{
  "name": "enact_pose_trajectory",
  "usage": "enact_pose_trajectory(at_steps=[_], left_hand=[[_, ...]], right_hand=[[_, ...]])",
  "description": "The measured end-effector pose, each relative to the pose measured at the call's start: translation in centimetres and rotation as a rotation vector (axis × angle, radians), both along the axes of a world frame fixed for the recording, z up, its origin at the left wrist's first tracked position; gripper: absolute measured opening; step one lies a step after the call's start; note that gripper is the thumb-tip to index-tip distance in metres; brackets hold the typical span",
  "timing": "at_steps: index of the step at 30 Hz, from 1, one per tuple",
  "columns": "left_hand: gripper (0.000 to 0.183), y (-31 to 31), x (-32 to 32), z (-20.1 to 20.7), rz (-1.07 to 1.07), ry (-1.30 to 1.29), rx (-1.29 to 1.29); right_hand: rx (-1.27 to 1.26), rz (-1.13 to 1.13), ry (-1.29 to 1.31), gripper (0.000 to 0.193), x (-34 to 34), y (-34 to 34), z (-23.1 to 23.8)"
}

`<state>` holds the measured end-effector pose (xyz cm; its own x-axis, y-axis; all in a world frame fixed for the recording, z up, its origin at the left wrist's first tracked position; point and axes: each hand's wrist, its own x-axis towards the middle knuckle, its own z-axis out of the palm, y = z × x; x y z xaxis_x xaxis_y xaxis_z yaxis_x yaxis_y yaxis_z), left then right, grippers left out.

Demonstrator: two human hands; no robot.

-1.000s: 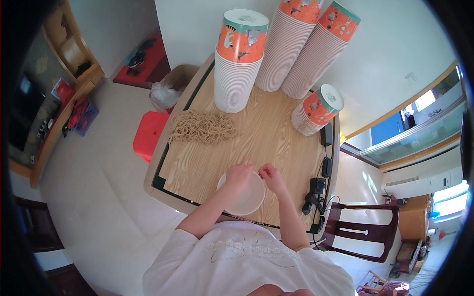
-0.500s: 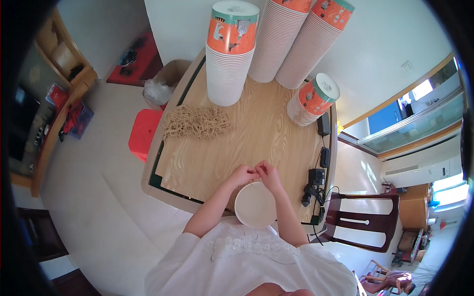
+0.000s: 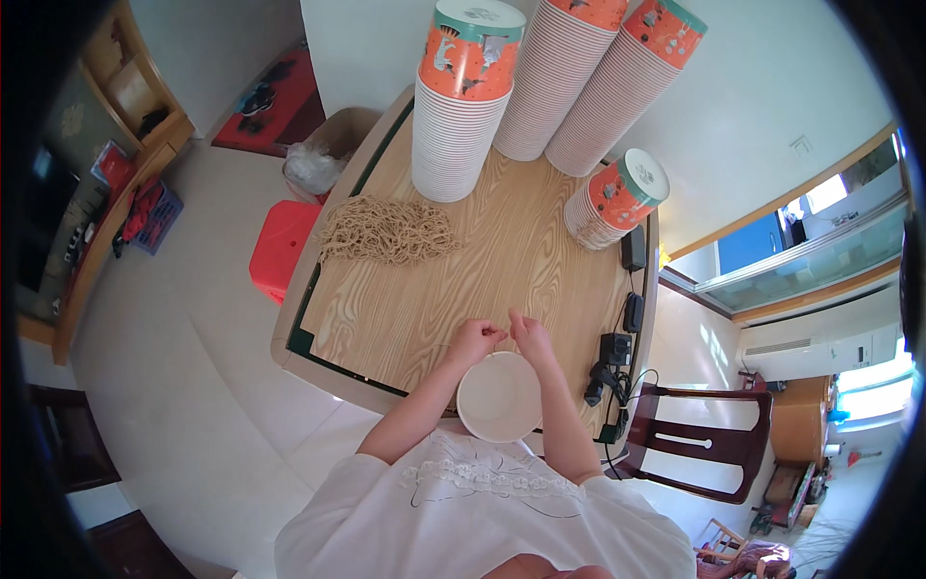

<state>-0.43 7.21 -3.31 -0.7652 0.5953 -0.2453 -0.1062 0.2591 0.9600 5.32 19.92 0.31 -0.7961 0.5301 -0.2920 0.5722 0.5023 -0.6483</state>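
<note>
The left hand (image 3: 476,338) and right hand (image 3: 531,338) are just beyond the rim of the round, white, open-mouthed paper tub (image 3: 500,398), which is at the near edge of the wood-grain table (image 3: 521,280), close to the body. Both hands are curled, with a narrow gap between them; whether either pinches anything thin, I cannot tell. For such close fingerwork, 2 steady wrists and light fingertip pressure should serve best, keeping the forearms from nudging the tub (it lies right between them). A tangled heap of tan, cord-like strands (image 3: 391,230) lies farther left.

The 3 tall stacks of nested white paper tubs (image 3: 463,125) and 1 short stack (image 3: 617,198) carry orange-and-green printed pictures; grey marks on the upturned bases are too small to read.
</note>
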Motion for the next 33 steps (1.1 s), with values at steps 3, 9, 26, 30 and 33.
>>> enact_pose_trajectory(at_steps=[3, 9, 26, 30, 33], left_hand=[[0.015, -0.4, -0.1, -0.2, 0.022, 0.049, -0.017], [0.015, -0.5, 0.0, 0.8, 0.026, 0.092, -0.008], [0.019, -1.7, -1.0, 0.2, -0.061, 0.056, 0.146], [0.023, -3.8, -2.2, -0.4, -0.199, 0.220, 0.132], [0.021, -4.5, -2.7, -0.2, -0.309, 0.259, 0.105]], right_hand=[[-0.093, 0.132, -0.028, 0.038, -0.5, -0.5, 1.3], [-0.186, 0.179, 0.141, 0.028, 0.3, 0.7, -1.1], [-0.250, 0.115, 0.208, 0.012, 1.6, 0.0, -1.2], [-0.195, 0.131, 0.203, 0.009, 1.5, -0.6, -0.2], [-0.148, 0.114, 0.211, 0.009, 1.5, -0.5, -0.4]])
